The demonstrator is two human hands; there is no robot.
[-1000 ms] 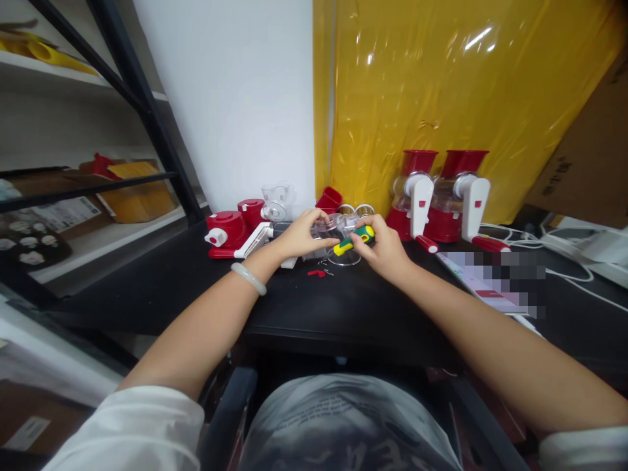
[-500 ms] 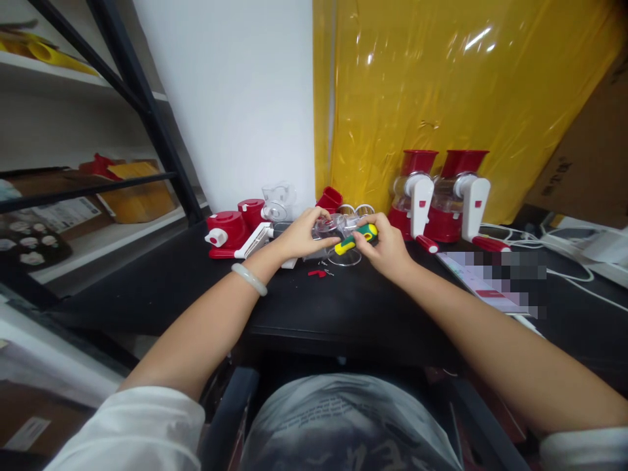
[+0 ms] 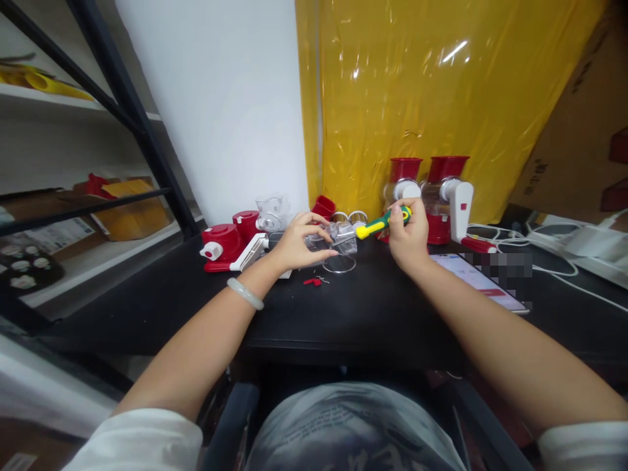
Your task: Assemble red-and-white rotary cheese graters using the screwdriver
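My right hand is wrapped round the green and yellow handle of a screwdriver, which points left toward a clear plastic part. My left hand grips that clear part from its left side, thumb in front and fingers curved over the top. Just below the hands, a small red piece and several tiny screws lie on the black table. A clear round rim shows beneath the clear part.
Red bases with white fittings stand at left. Red and white crank devices stand behind my right hand. A tablet and white cables lie at right. A red funnel sits behind the clear part.
My right hand has moved right and up with the screwdriver, away from my left hand. The clear part is now turned differently in my left hand. The camera view has shifted slightly.
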